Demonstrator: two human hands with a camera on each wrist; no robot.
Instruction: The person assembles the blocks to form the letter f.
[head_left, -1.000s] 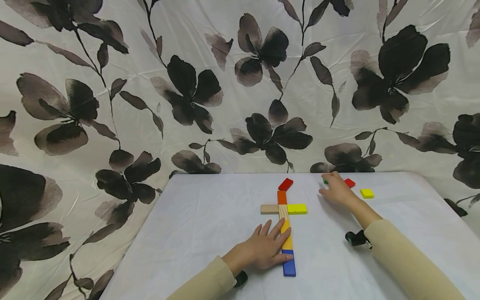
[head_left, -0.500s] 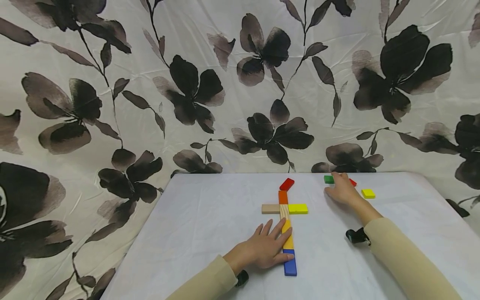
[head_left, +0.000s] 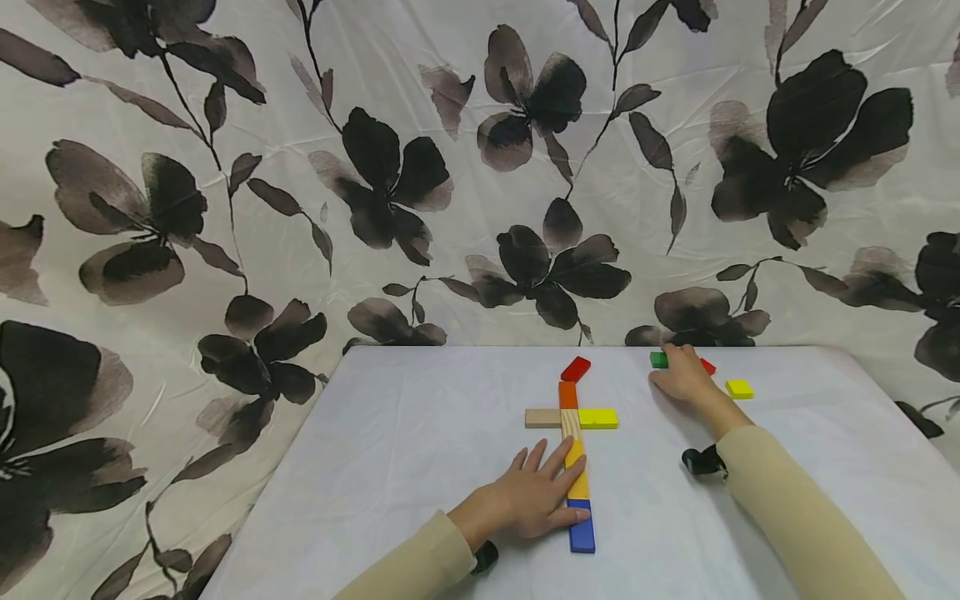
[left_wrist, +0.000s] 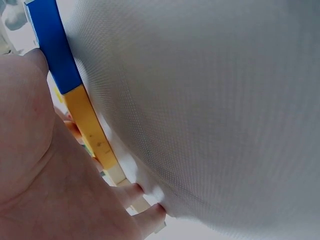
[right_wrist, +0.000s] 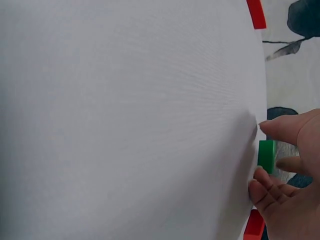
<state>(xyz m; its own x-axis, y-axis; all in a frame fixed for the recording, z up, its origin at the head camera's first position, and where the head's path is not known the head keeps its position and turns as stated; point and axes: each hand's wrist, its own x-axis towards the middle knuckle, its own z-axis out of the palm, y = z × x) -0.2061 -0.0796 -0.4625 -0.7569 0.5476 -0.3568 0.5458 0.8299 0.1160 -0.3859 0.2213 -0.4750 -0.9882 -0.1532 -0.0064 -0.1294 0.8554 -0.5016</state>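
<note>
My left hand [head_left: 528, 493] rests beside a column of flat blocks, fingers spread. Its thumb is at the blue block [head_left: 581, 533] and its index finger lies over the yellow-orange block [head_left: 576, 483]. Above them are a striped wooden block [head_left: 570, 423], an orange block [head_left: 568, 395] and a tilted red block [head_left: 576, 368]. A tan block [head_left: 542, 418] and a yellow block [head_left: 597, 418] form side arms. At the far edge, my right hand [head_left: 686, 375] is around a green block [right_wrist: 266, 155], thumb and fingers apart with the block between them, not pinched.
A second red block [right_wrist: 254, 225], partly hidden by the right hand in the head view, and a small yellow block [head_left: 739, 389] lie to that hand's right. The white-covered table [head_left: 390, 450] ends at a floral cloth [head_left: 420, 167] behind.
My right hand has shifted slightly right, uncovering more of the green block and covering part of the red one. The right forearm has moved a little left; my left hand stays in place.
</note>
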